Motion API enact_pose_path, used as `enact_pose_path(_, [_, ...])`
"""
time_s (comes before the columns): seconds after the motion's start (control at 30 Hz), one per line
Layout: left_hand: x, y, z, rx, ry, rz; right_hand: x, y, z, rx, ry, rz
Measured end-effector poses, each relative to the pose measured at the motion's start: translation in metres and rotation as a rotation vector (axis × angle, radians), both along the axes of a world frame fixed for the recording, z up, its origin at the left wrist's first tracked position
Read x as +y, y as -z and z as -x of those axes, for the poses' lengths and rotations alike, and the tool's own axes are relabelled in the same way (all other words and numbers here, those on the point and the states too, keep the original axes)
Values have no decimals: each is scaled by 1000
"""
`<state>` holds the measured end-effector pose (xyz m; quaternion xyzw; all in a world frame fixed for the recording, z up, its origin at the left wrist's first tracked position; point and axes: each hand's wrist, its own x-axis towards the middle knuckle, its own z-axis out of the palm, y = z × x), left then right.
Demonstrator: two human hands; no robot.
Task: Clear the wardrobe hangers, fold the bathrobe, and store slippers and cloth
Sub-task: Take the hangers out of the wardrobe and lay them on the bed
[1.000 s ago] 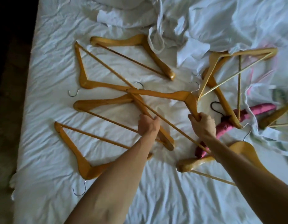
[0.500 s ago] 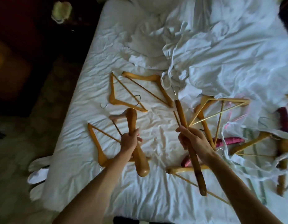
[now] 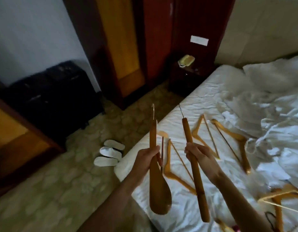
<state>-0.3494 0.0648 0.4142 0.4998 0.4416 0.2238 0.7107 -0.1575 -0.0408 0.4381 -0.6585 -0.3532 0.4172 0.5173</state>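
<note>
Upright, hooks up: each hand [image 3: 147, 159] [image 3: 197, 154] grips a hanger [image 3: 157, 190] [image 3: 195, 173].

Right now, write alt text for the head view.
Two bare hands each hold a wooden clothes hanger edge-on above a white bed: left hand, right hand. More wooden hangers lie on the sheet; white slippers sit on the patterned floor beside the bed.

- A phone [image 3: 186, 60], pale, sits on a dark nightstand [image 3: 186, 77] beside the bed [image 3: 203, 101].
- A white plate [image 3: 199, 40] is fixed to the dark red wall panel [image 3: 193, 22] above the nightstand.
- A black case [image 3: 49, 96] stands against the pale wall [image 3: 28, 34].
- A patterned carpet [image 3: 53, 186] covers the floor.
- The bed carries a wrinkled white sheet.
</note>
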Motion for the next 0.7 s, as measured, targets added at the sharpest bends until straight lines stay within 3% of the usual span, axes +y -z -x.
enact_pose_path(0.33, [74,-87,308,-42,-289,-323,153,-68,296,29,-407,-162])
enact_pose_path(0.7, [138,-107,549,26,-602,-411,278,-70,560,84,-703,-172])
